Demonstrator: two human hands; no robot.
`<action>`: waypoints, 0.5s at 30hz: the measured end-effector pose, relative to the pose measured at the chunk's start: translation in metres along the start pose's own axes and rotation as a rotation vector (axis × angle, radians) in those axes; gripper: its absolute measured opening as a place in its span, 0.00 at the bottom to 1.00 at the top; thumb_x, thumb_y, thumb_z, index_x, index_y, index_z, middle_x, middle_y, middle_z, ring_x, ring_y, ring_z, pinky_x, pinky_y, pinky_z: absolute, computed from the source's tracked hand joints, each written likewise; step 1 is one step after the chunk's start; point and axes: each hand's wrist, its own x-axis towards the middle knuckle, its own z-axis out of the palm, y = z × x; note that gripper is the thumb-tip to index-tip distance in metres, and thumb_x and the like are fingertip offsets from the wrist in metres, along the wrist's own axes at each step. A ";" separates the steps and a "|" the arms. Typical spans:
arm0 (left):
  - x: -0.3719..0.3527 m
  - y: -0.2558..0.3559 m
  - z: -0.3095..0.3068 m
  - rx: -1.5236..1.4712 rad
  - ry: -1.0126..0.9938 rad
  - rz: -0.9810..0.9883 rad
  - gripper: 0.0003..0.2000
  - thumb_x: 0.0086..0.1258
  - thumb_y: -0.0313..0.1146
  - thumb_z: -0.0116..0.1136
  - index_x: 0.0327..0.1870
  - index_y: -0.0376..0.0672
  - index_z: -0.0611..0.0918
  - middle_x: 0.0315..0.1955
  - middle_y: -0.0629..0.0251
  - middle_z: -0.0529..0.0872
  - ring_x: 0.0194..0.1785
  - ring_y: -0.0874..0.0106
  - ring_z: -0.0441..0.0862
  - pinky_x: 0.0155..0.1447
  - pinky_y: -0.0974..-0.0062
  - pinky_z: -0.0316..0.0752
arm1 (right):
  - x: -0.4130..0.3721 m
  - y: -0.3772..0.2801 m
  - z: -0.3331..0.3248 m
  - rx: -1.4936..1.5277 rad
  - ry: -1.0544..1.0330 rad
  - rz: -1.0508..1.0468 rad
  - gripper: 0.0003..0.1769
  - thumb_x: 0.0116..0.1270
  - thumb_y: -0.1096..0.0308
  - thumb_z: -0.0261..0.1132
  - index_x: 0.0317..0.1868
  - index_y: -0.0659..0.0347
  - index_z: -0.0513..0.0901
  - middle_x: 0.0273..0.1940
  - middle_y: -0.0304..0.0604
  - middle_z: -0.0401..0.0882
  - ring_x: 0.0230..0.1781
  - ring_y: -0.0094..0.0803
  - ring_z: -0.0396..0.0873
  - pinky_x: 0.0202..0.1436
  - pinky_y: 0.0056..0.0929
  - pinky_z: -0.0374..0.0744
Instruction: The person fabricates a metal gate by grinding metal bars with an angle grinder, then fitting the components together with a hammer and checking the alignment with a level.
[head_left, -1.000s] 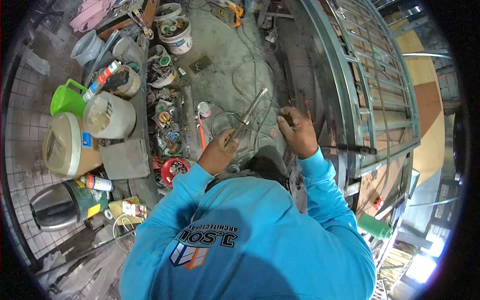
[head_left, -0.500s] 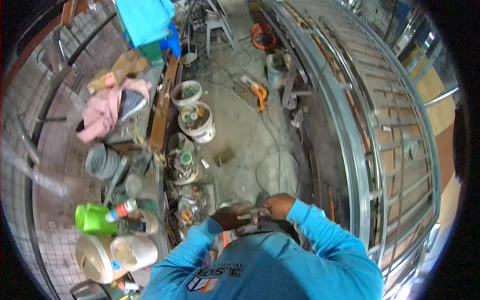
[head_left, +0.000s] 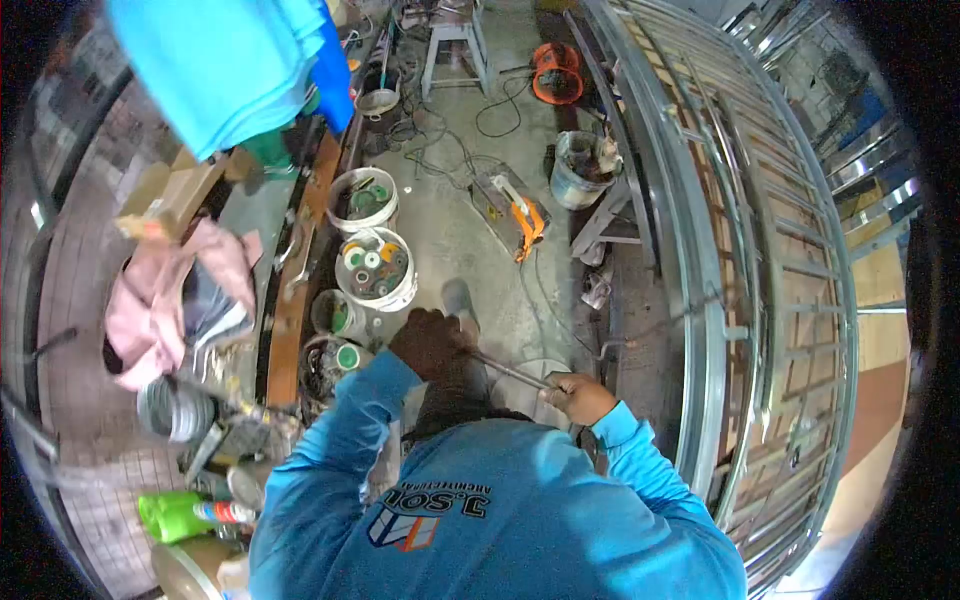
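And here the two hands are working close in front of the body, with a thin rod [head_left: 512, 372] stretching between them. The right hand [head_left: 582, 398] is gripping one end, fingers curling narrow around it and covering the tip. The left hand [head_left: 430, 345] is closing around the other end, but it's showing so dark that the separate fingers are blurring together, and whatever lies under the palm is staying hidden. The rod is sloping down towards the right hand, over the floor [head_left: 440, 225]. A shoe [head_left: 458, 297] is peeking out just beyond the left hand, the leg mostly disappearing behind hand and shirt [head_left: 520, 500]. Over on the left, two buckets [head_left: 363, 200] are holding small round pieces, too small to name. An orange tool [head_left: 526, 230] is lying ahead, and a metal frame [head_left: 800, 330] is filling the right side. Blue cloth [head_left: 215, 70] is running out of view at the top left, while the green jug [head_left: 168, 515] is blurring low down
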 end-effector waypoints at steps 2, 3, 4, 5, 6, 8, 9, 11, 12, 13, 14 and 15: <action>0.053 -0.054 -0.021 -0.044 0.065 0.086 0.15 0.57 0.48 0.56 0.40 0.51 0.84 0.38 0.57 0.84 0.46 0.54 0.81 0.53 0.46 0.69 | 0.061 0.013 -0.031 0.098 -0.056 0.120 0.15 0.71 0.58 0.58 0.42 0.63 0.79 0.29 0.45 0.76 0.30 0.35 0.77 0.37 0.36 0.76; 0.082 -0.079 -0.034 -0.035 0.276 0.136 0.15 0.57 0.48 0.57 0.40 0.50 0.83 0.37 0.56 0.83 0.45 0.55 0.81 0.54 0.47 0.69 | 0.098 0.022 -0.048 0.176 -0.050 0.146 0.15 0.71 0.58 0.58 0.42 0.63 0.79 0.29 0.43 0.75 0.29 0.31 0.75 0.37 0.33 0.75; 0.107 -0.102 -0.045 -0.036 0.477 0.179 0.16 0.58 0.47 0.57 0.41 0.48 0.82 0.37 0.55 0.83 0.44 0.55 0.80 0.55 0.48 0.68 | 0.130 0.027 -0.062 0.260 -0.051 0.182 0.14 0.72 0.58 0.58 0.41 0.62 0.78 0.29 0.41 0.74 0.29 0.28 0.74 0.36 0.31 0.75; 0.134 -0.125 -0.064 -0.035 0.684 0.216 0.16 0.58 0.47 0.57 0.42 0.47 0.81 0.36 0.55 0.82 0.44 0.55 0.80 0.56 0.50 0.68 | 0.163 0.025 -0.081 0.340 -0.052 0.213 0.14 0.72 0.58 0.58 0.41 0.62 0.78 0.29 0.39 0.73 0.29 0.25 0.72 0.36 0.28 0.74; 0.161 -0.149 -0.086 -0.087 0.777 0.170 0.16 0.60 0.46 0.57 0.43 0.45 0.81 0.36 0.54 0.82 0.43 0.55 0.80 0.56 0.51 0.69 | 0.197 0.017 -0.098 0.587 0.005 0.245 0.13 0.73 0.59 0.58 0.42 0.62 0.77 0.29 0.35 0.74 0.27 0.22 0.71 0.35 0.24 0.73; 0.202 -0.180 -0.120 -0.200 0.954 0.048 0.17 0.63 0.44 0.55 0.46 0.42 0.79 0.36 0.52 0.81 0.42 0.54 0.80 0.56 0.55 0.70 | 0.256 -0.020 -0.143 0.484 0.043 0.226 0.13 0.73 0.59 0.57 0.43 0.62 0.76 0.29 0.34 0.74 0.27 0.22 0.71 0.34 0.23 0.73; 0.218 -0.194 -0.133 -0.404 0.857 -0.039 0.16 0.65 0.43 0.54 0.47 0.41 0.78 0.37 0.51 0.81 0.43 0.53 0.80 0.55 0.56 0.71 | 0.286 -0.035 -0.163 0.442 0.067 0.200 0.13 0.73 0.59 0.57 0.43 0.62 0.76 0.29 0.34 0.74 0.27 0.21 0.71 0.33 0.23 0.73; 0.252 -0.216 -0.162 -0.772 0.639 -0.192 0.15 0.69 0.42 0.51 0.48 0.39 0.77 0.39 0.49 0.80 0.43 0.51 0.79 0.53 0.59 0.73 | 0.344 -0.048 -0.193 0.566 0.146 0.121 0.14 0.74 0.58 0.55 0.44 0.61 0.75 0.29 0.34 0.74 0.28 0.21 0.73 0.33 0.21 0.74; 0.270 -0.227 -0.162 -0.757 0.657 -0.154 0.15 0.72 0.42 0.50 0.46 0.38 0.77 0.39 0.48 0.80 0.42 0.51 0.79 0.48 0.59 0.74 | 0.369 -0.064 -0.209 0.664 0.155 0.152 0.14 0.75 0.57 0.54 0.44 0.60 0.75 0.29 0.35 0.74 0.28 0.22 0.74 0.33 0.21 0.74; 0.294 -0.235 -0.158 -0.717 0.731 -0.047 0.15 0.72 0.42 0.51 0.45 0.37 0.77 0.39 0.49 0.80 0.42 0.51 0.78 0.46 0.59 0.73 | 0.393 -0.080 -0.224 0.757 0.166 0.179 0.14 0.75 0.57 0.54 0.43 0.60 0.75 0.30 0.35 0.75 0.28 0.22 0.75 0.32 0.22 0.74; 0.320 -0.246 -0.156 -0.612 0.701 0.065 0.16 0.71 0.43 0.51 0.46 0.37 0.77 0.37 0.50 0.81 0.40 0.54 0.80 0.44 0.61 0.74 | 0.418 -0.090 -0.236 0.791 0.192 0.158 0.14 0.75 0.57 0.54 0.43 0.59 0.75 0.30 0.35 0.75 0.28 0.22 0.75 0.32 0.22 0.74; 0.343 -0.257 -0.162 -0.509 0.669 0.174 0.17 0.71 0.44 0.51 0.47 0.36 0.77 0.35 0.51 0.81 0.38 0.57 0.81 0.42 0.63 0.75 | 0.443 -0.099 -0.247 0.824 0.217 0.140 0.14 0.75 0.56 0.53 0.44 0.59 0.75 0.31 0.35 0.76 0.28 0.22 0.76 0.32 0.22 0.74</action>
